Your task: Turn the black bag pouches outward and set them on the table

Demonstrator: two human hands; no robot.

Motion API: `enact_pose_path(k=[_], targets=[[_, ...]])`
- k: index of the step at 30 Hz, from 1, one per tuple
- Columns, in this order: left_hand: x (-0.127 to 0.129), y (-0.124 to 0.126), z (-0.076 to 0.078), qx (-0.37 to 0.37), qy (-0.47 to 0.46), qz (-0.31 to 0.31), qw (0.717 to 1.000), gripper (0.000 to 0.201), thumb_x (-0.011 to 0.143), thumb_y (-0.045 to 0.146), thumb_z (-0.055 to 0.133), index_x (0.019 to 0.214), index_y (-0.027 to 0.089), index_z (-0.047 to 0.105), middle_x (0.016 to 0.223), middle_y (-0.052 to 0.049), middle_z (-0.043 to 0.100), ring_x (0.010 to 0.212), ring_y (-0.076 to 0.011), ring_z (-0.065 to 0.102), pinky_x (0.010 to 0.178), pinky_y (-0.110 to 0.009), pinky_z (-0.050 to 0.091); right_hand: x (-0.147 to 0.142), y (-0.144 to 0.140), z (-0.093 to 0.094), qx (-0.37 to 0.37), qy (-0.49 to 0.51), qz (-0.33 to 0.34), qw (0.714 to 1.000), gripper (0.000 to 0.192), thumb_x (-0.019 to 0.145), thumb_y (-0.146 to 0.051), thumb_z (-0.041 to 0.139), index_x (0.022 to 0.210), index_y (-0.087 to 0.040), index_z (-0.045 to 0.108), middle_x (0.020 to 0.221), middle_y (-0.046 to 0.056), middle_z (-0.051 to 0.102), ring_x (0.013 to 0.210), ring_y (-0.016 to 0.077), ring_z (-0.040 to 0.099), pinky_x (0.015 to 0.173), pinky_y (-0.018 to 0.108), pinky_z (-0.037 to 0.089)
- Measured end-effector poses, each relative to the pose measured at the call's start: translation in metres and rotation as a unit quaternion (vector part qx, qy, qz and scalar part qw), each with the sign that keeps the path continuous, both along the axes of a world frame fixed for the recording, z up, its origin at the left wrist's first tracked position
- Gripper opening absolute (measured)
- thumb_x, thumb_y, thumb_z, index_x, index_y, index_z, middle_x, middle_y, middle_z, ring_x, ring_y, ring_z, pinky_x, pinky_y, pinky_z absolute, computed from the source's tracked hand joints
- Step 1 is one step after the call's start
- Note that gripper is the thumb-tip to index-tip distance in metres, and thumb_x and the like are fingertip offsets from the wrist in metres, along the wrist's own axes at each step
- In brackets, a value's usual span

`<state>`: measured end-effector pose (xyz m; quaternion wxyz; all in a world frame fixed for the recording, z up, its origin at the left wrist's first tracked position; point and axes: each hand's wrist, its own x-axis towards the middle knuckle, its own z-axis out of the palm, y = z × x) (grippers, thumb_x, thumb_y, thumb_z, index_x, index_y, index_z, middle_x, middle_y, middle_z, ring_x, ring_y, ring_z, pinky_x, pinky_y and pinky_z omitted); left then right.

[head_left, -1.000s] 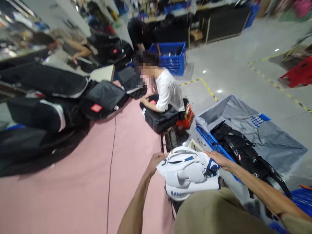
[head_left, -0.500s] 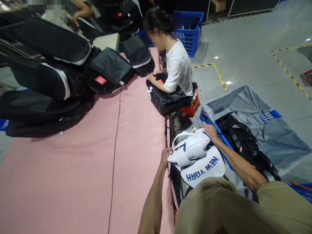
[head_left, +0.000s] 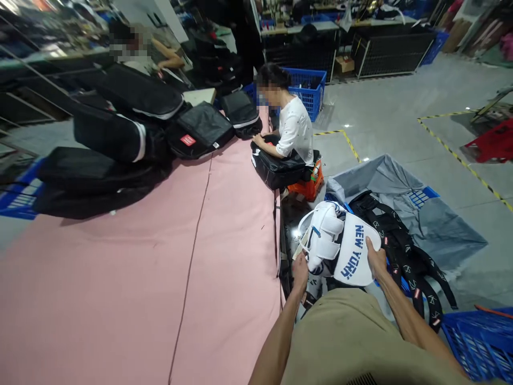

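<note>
A white bag (head_left: 326, 238) with a handle loop, a blue zip pull and a rounded flap (head_left: 356, 251) lettered "NEW YORK" in blue is held over my lap, beside the table edge. My right hand (head_left: 377, 260) grips the right edge of the flap, thumb on top. At the lower left side of the bag, my left hand (head_left: 300, 271) is closed on its edge, fingers partly hidden. Just right of the bag, black straps (head_left: 395, 240) with white marks and small red labels hang over the rim of a lined crate.
A pink-covered table (head_left: 224, 256) stretches to my left, with black bags (head_left: 204, 131) piled at its far side. A co-worker (head_left: 294, 123) sits ahead with a black bag. The grey-lined crate (head_left: 452, 224) and a blue basket (head_left: 481, 342) stand to my right.
The white bag has turned, so its flap now points right instead of toward me. My right hand moved from the bag's top to the flap edge. The head view has tilted up.
</note>
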<state>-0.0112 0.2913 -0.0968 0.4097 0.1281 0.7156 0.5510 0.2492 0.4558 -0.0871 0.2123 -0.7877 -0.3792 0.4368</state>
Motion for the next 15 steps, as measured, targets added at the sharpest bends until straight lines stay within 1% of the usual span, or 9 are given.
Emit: enact_pose_path(k=[2,4,6,7,9,10,12,13,15], targets=[[0.008,-0.001,0.008,-0.001,0.014,-0.003,1.000,0.053,0.098,0.070,0.059,0.081,0.020,0.065,0.074,-0.002,0.061,0.075,-0.0203,0.054,0.074,-0.032,0.047,-0.016,0.002,0.009,-0.078,0.062,-0.068,0.993,0.070,0.089,-0.078,0.077,0.108,-0.011,0.079,0.086,0.021,0.082,0.086,0.0391,0.082,0.080,0.052,0.068],[0.004,-0.001,0.017,-0.002,0.030,-0.001,1.000,0.051,0.100,0.068,0.058,0.082,0.020,0.064,0.074,-0.001,0.061,0.076,-0.0204,0.056,0.074,-0.033,0.049,-0.033,0.013,0.029,-0.101,0.156,-0.089,0.979,0.060,0.098,-0.070,0.069,0.105,-0.012,0.078,0.083,0.019,0.081,0.080,0.0363,0.082,0.075,0.050,0.068],[-0.007,-0.003,0.032,0.001,0.045,0.009,0.999,0.047,0.102,0.064,0.059,0.090,0.019,0.068,0.080,-0.003,0.066,0.081,-0.0220,0.061,0.077,-0.033,0.052,-0.049,0.029,0.059,-0.052,0.230,-0.073,0.969,0.055,0.104,-0.065,0.060,0.106,-0.014,0.078,0.087,0.016,0.083,0.080,0.0318,0.082,0.074,0.044,0.068],[-0.013,-0.005,0.041,0.004,0.056,0.019,0.998,0.045,0.103,0.061,0.058,0.097,0.019,0.071,0.087,-0.005,0.070,0.086,-0.0232,0.065,0.080,-0.034,0.054,-0.056,0.037,0.077,-0.010,0.243,-0.056,0.968,0.053,0.103,-0.065,0.062,0.107,-0.015,0.079,0.089,0.015,0.083,0.081,0.0297,0.081,0.073,0.040,0.068],[-0.023,-0.008,0.065,0.026,0.113,0.051,0.992,0.042,0.107,0.056,0.056,0.115,0.018,0.074,0.107,-0.010,0.077,0.103,-0.0258,0.071,0.092,-0.037,0.057,-0.072,0.050,0.115,0.081,0.245,-0.007,0.966,0.052,0.096,-0.066,0.073,0.106,-0.016,0.080,0.088,0.011,0.083,0.080,0.0266,0.078,0.070,0.034,0.065],[-0.026,-0.008,0.080,0.043,0.164,0.066,0.983,0.041,0.109,0.053,0.054,0.124,0.019,0.074,0.119,-0.012,0.078,0.113,-0.0268,0.072,0.099,-0.039,0.058,-0.079,0.054,0.135,0.117,0.247,0.028,0.961,0.052,0.091,-0.067,0.079,0.103,-0.016,0.080,0.084,0.009,0.081,0.077,0.0254,0.076,0.067,0.033,0.062],[-0.025,-0.004,0.109,0.093,0.302,0.069,0.946,0.036,0.112,0.044,0.053,0.131,0.022,0.075,0.131,-0.013,0.079,0.125,-0.0278,0.073,0.110,-0.044,0.058,-0.093,0.055,0.174,0.149,0.275,0.114,0.943,0.056,0.084,-0.072,0.084,0.096,-0.018,0.079,0.076,0.006,0.077,0.070,0.0232,0.070,0.063,0.032,0.058],[-0.022,0.001,0.124,0.127,0.375,0.044,0.917,0.033,0.112,0.037,0.054,0.131,0.023,0.076,0.132,-0.014,0.080,0.126,-0.0280,0.073,0.113,-0.047,0.058,-0.100,0.052,0.192,0.150,0.295,0.162,0.930,0.059,0.082,-0.076,0.083,0.093,-0.018,0.077,0.073,0.005,0.074,0.067,0.0223,0.067,0.062,0.032,0.056],[-0.012,0.017,0.148,0.197,0.484,-0.073,0.849,0.031,0.106,0.024,0.058,0.127,0.023,0.080,0.131,-0.015,0.082,0.129,-0.0291,0.074,0.118,-0.052,0.059,-0.110,0.036,0.227,0.146,0.319,0.264,0.899,0.065,0.079,-0.084,0.082,0.085,-0.020,0.074,0.069,0.003,0.069,0.063,0.0198,0.062,0.059,0.031,0.052]])
